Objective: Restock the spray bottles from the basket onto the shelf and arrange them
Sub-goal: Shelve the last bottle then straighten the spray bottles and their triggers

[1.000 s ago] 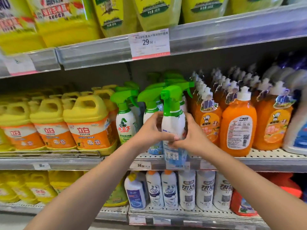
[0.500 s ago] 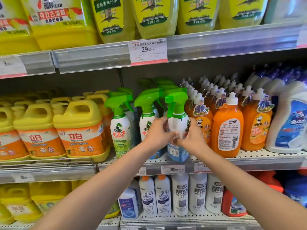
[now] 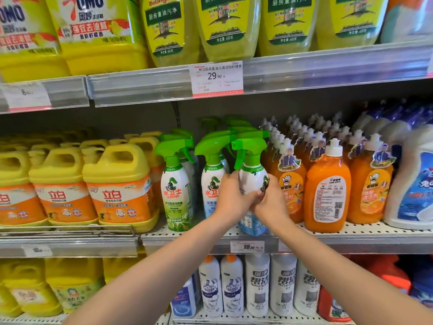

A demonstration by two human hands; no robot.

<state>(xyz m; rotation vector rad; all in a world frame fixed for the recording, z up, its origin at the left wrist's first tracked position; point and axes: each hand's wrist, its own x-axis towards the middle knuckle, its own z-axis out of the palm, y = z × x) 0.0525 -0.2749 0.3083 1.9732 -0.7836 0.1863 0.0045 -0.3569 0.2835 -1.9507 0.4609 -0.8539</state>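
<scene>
A white spray bottle with a green trigger head (image 3: 251, 170) stands at the front of the middle shelf (image 3: 363, 235), its blue base resting on the shelf. My left hand (image 3: 230, 198) grips its left side and my right hand (image 3: 270, 200) grips its right side, fingers meeting over the label. Two more green-trigger spray bottles stand to its left: one with a blue lower label (image 3: 210, 181) and one with a green lower label (image 3: 175, 188). Further green trigger heads line up behind them. The basket is out of view.
Orange pump bottles (image 3: 328, 191) stand close on the right, then a white and blue detergent jug (image 3: 414, 184). Yellow-capped orange jugs (image 3: 119, 186) fill the left. Yellow refill pouches (image 3: 227, 24) hang above on the upper shelf. White bottles (image 3: 257, 282) sit on the shelf below.
The bottle in my hands has moved back and down onto the middle shelf, in line with the other spray bottles. Its trigger head has turned to the left. Both hands stay on it.
</scene>
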